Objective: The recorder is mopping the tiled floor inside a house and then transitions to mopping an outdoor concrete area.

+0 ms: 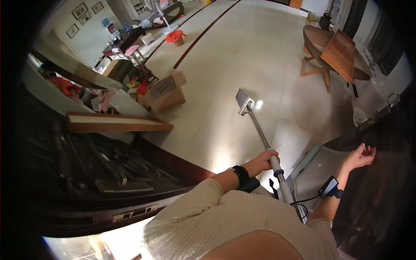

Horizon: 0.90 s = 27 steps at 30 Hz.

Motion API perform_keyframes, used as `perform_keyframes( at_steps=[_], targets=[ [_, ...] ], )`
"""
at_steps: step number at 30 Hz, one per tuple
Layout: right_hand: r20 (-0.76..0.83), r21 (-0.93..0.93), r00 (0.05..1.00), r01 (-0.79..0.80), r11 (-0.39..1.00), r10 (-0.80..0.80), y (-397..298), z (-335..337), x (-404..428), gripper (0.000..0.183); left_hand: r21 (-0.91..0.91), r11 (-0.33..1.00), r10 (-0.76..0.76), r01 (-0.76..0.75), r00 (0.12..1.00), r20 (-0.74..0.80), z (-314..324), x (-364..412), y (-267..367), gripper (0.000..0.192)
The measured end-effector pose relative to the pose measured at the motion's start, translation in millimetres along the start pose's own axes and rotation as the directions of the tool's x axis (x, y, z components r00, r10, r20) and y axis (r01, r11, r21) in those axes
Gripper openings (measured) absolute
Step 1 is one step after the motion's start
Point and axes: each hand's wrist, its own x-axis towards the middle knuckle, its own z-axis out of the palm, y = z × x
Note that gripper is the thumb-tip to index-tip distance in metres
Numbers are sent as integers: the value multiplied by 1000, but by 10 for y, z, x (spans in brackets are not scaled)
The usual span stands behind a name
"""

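My left hand (267,160) grips the pale sleeve of a flat mop's metal pole (259,130). The pole runs forward and away from my body. At its far end the mop head (243,102), white with a grey pad, is tilted; whether it touches the floor I cannot tell. My right hand (360,156) is raised at the right with loosely curled fingers and nothing visible in it, in front of a dark surface, apart from the mop. Each arm wears a strapped dark device, and a black cable runs by the right one.
Cardboard boxes (167,92) and a wood-framed panel (120,123) lie at the left. A red-lined bin (175,38) and a white fan (170,28) stand farther off. At the right, a wooden board (339,55) leans on a round folding table (313,37). Dark doors flank me.
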Motion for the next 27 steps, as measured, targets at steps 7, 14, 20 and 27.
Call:
perform_keyframes(
  at_steps=[7, 14, 20, 27],
  targets=[
    [-19, -180, 985, 163, 970, -169, 98, 906, 87, 57, 58, 998, 0, 1, 999, -32, 301, 404, 876, 10],
    [318, -206, 945, -9, 979, 76, 961, 1933, -456, 44, 81, 988, -122, 132, 985, -119, 698, 773, 2020, 10],
    [622, -4, 670, -515, 857, 405, 367, 3407, -727, 26, 77, 974, -199, 212, 969, -147, 989, 1101, 3156, 14],
    [880, 249, 468, -601, 760, 81, -957, 4236, -400, 19, 88, 968, -223, 234, 968, -115, 1430, 1531, 3866, 12]
  ],
)
